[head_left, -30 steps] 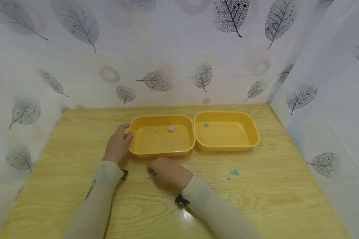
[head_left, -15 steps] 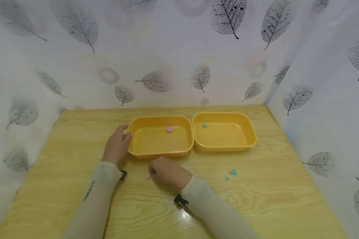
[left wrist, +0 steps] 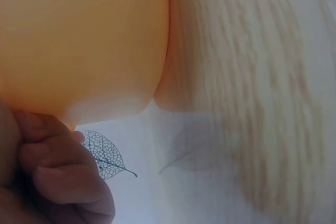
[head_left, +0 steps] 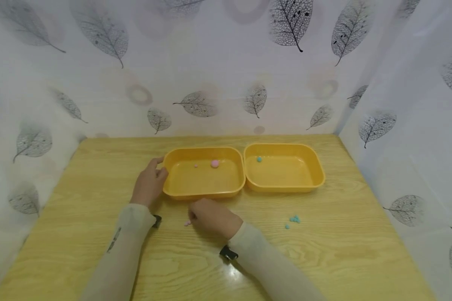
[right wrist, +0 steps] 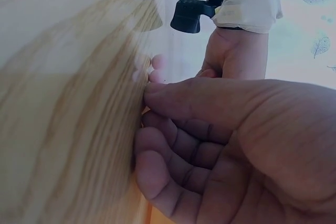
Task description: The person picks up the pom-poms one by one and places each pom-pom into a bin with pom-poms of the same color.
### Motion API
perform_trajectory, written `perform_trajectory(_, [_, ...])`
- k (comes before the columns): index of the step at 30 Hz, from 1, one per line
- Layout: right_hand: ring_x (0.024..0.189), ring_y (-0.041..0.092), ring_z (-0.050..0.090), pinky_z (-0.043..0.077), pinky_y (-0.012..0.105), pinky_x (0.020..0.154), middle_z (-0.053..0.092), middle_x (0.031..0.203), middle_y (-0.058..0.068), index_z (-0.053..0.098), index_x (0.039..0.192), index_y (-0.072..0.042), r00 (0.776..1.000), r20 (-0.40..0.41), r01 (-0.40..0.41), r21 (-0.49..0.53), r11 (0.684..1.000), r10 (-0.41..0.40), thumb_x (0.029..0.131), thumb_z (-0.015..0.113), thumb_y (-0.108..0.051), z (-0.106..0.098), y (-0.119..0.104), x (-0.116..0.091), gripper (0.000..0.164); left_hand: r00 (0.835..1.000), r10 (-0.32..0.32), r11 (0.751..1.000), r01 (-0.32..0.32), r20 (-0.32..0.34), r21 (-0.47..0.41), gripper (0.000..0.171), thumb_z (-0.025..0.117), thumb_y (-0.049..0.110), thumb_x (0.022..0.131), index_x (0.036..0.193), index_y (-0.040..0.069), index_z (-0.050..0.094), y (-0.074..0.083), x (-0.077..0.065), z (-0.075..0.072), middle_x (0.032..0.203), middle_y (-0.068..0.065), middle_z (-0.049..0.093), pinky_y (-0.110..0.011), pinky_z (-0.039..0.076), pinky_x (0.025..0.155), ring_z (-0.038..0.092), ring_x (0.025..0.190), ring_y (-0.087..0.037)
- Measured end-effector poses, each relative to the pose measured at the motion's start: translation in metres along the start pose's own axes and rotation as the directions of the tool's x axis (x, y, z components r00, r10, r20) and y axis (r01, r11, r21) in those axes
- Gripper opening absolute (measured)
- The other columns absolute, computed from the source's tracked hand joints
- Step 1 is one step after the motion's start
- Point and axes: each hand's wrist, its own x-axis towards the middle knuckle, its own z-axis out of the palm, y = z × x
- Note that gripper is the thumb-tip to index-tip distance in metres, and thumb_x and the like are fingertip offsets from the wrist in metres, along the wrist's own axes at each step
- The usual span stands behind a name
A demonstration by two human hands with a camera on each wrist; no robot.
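My left hand grips the left end of a yellow plastic tray; its curled fingers show against the outer wall in the left wrist view. A larger pink ball and a tiny pink one lie in that tray. In front of it my right hand rests low on the wooden table, fingers curled. Small pink balls lie on the table just past the thumb tip in the right wrist view. Whether something sits between thumb and index finger is hidden.
A second yellow tray stands against the first on the right, with one small teal ball inside. Several teal balls lie on the table at the right. A leaf-printed curtain encloses the back and sides.
The right hand has shifted slightly to the right, showing more of the pink balls by its fingertips. The left hand keeps its place on the tray. The head view sways slightly.
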Motion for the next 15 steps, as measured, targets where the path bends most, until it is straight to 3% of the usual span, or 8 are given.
perform_trajectory(15, [0.07,0.002,0.057,0.048,0.017,0.066,0.066,0.08,-0.01,0.071,0.088,-0.017,1.0,0.027,-0.016,0.012,1.0,0.016,0.1,0.066,-0.015,-0.0035,-0.0013,-0.0019,0.013,1.0,0.002,1.0,-0.002,-0.005,0.024,0.056,0.037,0.03,0.109,0.161,0.011,0.031,0.0025,-0.0012,-0.001,0.146,-0.025,0.055,-0.058,0.046,0.106,0.058,0.128,-0.04])
